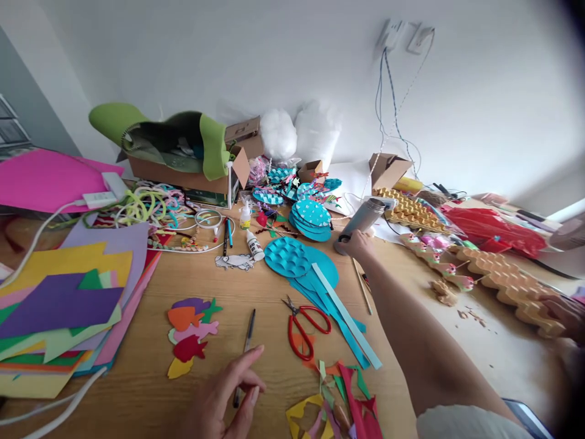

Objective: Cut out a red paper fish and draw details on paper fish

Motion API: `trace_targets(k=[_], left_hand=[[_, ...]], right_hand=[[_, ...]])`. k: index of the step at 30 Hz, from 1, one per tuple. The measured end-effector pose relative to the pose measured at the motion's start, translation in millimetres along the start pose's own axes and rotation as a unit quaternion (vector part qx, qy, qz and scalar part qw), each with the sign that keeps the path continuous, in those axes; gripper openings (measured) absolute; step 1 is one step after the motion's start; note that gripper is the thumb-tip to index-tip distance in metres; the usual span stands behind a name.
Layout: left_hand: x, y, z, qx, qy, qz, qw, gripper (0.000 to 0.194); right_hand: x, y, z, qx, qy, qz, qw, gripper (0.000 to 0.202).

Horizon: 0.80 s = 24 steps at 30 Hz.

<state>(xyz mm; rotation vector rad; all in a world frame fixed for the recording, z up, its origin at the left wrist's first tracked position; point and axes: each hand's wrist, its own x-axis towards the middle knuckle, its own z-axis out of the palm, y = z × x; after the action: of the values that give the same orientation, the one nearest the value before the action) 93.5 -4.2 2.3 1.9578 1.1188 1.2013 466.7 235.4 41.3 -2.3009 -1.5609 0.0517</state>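
My right hand [359,245] reaches out and closes around the lower part of a grey metal thermos [365,218], which is tilted. Low in front, my left hand [233,393] has its fingers apart and holds nothing; it hovers over or beside a dark pen [250,332]. Red-handled scissors [301,332] lie with blades slightly parted. To their left is a group of fish cut-outs [192,332] in several colours. Blue paper strips [338,317] and a blue egg-tray piece [287,257] lie between the scissors and the thermos. Cut scraps [338,408] are near the front edge.
Coloured sheets [68,305] are stacked at left, with a white cable [68,405] nearby. Glue bottles [255,245], pipe cleaners [141,204] and a box [178,177] stand toward the wall. At right are egg trays [498,274] and another person's hand [555,311].
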Motion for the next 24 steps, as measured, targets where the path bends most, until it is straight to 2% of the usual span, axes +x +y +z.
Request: trace_targets(k=[3, 7, 9, 11, 12, 15, 17, 20, 24], left_hand=[[2, -1, -6.1, 0.001, -0.058, 0.017, 0.998, 0.048], [6, 3, -14.0, 0.018, -0.045, 0.007, 0.999, 0.049], [11, 6, -19.3, 0.016, -0.02, -0.004, 1.0, 0.045], [18, 8, -26.0, -0.01, 0.024, -0.01, 1.0, 0.039], [22, 9, -29.8, -0.032, 0.053, -0.022, 0.998, 0.038], [27, 10, -42.9, -0.096, 0.097, -0.047, 0.99, 0.034], [26, 10, -53.4, -0.111, 0.1, -0.044, 0.988, 0.033], [20, 7, -72.8, -0.073, 0.102, -0.017, 0.992, 0.03], [13, -7, -100.0, 0.067, 0.073, 0.013, 0.995, 0.015]], right_hand=[[-4, 1, -2, -0.046, -0.01, 0.019, 0.999, 0.056], [-19, -7, -14, -0.085, -0.01, 0.011, 0.996, 0.059], [-36, -16, -22, -0.118, -0.004, -0.037, 0.992, 0.047], [-63, -30, -29, -0.097, -0.043, -0.1, 0.989, 0.032], [-81, -38, -33, -0.066, -0.063, -0.156, 0.984, 0.028], [-142, -64, -41, -0.006, -0.129, -0.339, 0.932, 0.024], [-180, -79, -43, -0.03, -0.149, -0.414, 0.897, 0.018], [-220, -98, -44, -0.082, -0.16, -0.458, 0.87, 0.013], [-251, -118, -38, -0.141, -0.11, -0.492, 0.852, 0.017]])
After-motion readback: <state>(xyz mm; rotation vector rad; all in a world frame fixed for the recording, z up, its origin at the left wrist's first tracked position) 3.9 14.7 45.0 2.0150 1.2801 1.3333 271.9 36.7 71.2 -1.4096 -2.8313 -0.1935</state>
